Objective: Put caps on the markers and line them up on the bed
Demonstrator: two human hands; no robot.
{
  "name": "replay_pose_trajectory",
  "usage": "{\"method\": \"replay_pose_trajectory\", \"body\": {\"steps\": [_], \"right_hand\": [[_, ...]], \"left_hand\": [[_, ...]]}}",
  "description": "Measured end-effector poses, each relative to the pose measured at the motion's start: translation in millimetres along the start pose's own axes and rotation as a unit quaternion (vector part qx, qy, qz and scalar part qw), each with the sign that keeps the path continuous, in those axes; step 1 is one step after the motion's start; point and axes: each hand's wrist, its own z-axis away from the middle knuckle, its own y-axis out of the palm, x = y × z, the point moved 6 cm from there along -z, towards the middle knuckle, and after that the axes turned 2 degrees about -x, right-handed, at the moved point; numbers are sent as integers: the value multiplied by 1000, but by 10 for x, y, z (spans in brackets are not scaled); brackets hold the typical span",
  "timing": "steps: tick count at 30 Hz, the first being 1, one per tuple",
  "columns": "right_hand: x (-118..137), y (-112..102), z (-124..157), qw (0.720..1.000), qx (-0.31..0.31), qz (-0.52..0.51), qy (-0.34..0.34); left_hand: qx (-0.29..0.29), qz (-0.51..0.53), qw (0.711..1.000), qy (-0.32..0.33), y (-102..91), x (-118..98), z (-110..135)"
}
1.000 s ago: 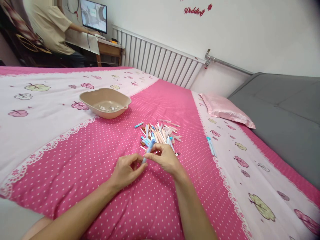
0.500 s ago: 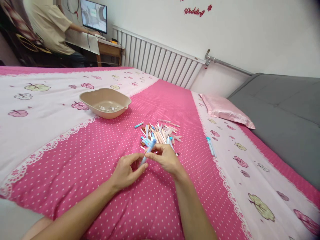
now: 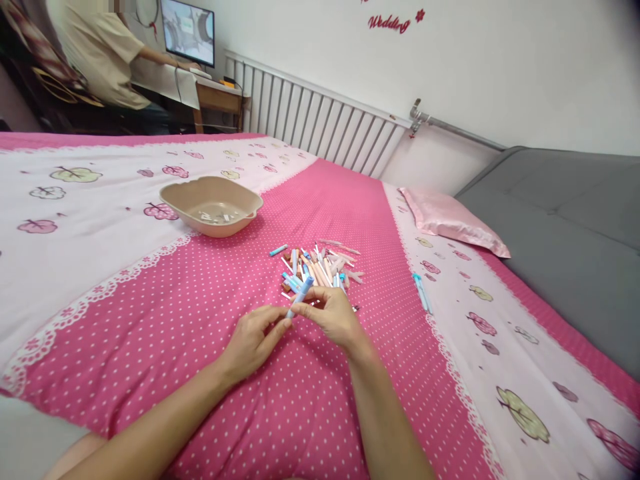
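Note:
Both my hands meet over the pink polka-dot bedspread (image 3: 165, 313). My right hand (image 3: 331, 319) pinches a light blue pen (image 3: 301, 295), whose upper end points away from me. My left hand (image 3: 253, 341) has its fingertips closed on the pen's near end. Just beyond the hands lies a pile of pens and pen parts (image 3: 320, 267) in pink, blue, peach and white. A beige plastic basin (image 3: 211, 205) with a few small pieces inside sits farther off to the left.
Two blue pens (image 3: 421, 291) lie apart to the right of the pile. A pink pillow (image 3: 450, 219) rests against the grey headboard (image 3: 565, 233). A white radiator (image 3: 320, 120) lines the wall. Another person (image 3: 100, 53) sits at a desk with a monitor (image 3: 187, 30).
The blue pen has slid slightly away from me between my fingers, and my left fingertips have closed in on its near end. Everything else stays as it was.

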Motion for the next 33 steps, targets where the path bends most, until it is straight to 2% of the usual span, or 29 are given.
{"method": "replay_pose_trajectory", "body": {"steps": [7, 20, 26, 29, 33], "right_hand": [[-12, 17, 4, 1000, 2, 22, -13], [18, 87, 20, 999, 13, 30, 3], [21, 92, 23, 999, 16, 40, 3], [19, -36, 16, 1000, 6, 19, 6], [-18, -440, 23, 995, -96, 12, 21]], "left_hand": [[-33, -31, 999, -6, -28, 44, 29], [-60, -24, 998, -3, -46, 10, 11], [-49, 5, 998, -40, -38, 48, 8], [-35, 32, 996, -70, -13, 91, 11], [-31, 58, 995, -80, 6, 115, 14]]}}
